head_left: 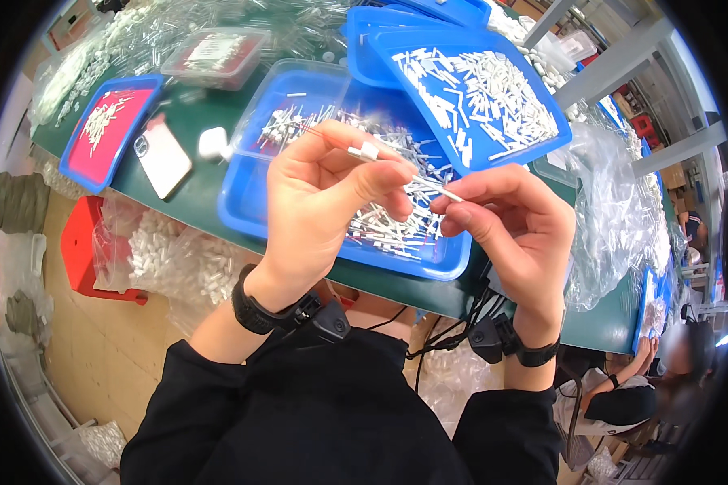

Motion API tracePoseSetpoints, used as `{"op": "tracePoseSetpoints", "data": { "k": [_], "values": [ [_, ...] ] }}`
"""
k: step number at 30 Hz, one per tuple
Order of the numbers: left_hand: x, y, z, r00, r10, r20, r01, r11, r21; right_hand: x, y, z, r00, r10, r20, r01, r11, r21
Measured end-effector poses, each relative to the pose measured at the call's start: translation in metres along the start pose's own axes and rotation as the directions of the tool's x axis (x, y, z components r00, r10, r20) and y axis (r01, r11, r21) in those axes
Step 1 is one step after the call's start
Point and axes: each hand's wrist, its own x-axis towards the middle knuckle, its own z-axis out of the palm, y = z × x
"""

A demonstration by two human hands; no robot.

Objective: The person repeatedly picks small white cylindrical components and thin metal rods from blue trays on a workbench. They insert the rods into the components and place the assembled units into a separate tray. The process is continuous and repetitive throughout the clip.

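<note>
With fingers (pixel 489 187) of left hand (pixel 309 198) and right hand (pixel 530 222) pinching one white rod (pixel 437 187) above the blue tray (pixel 243 194), this piece seems mid-work; many loose pieces (pixel 384 230) remain below, while how many are finished I cannot tell.

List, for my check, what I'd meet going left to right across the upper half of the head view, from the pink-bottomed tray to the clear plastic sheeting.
Pink-bottomed tray → white phone → small white case → left hand → right hand → clear plastic sheeting.
</note>
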Motion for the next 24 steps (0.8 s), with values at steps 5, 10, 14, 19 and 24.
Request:
{"op": "tracePoseSetpoints", "data": {
  "k": [5,10,14,19,24],
  "values": [
    [0.0,-0.002,0.004,0.999,0.046,0.027,-0.046,0.999,0.001,-0.007,-0.004,-0.003,0.999,-0.029,-0.043,0.029,1.0,-0.013],
    [-0.003,-0.002,0.002,0.996,0.081,0.025,-0.081,0.996,-0.025,-0.012,-0.008,-0.004,0.997,0.064,-0.047,-0.064,0.998,0.013],
    [-0.003,-0.005,0.003,0.995,0.098,0.015,-0.098,0.995,-0.005,-0.012,-0.009,0.003,0.997,-0.018,-0.077,0.009,0.994,-0.111],
    [-0.006,-0.009,0.003,0.993,0.117,-0.026,-0.117,0.993,-0.01,-0.013,-0.003,0.006,0.986,-0.129,-0.106,0.104,0.971,-0.215],
    [-0.006,-0.007,0.002,0.993,0.118,-0.026,-0.118,0.992,-0.032,-0.013,-0.001,0.002,0.992,-0.074,-0.106,0.056,0.984,-0.166]
  ]
}}
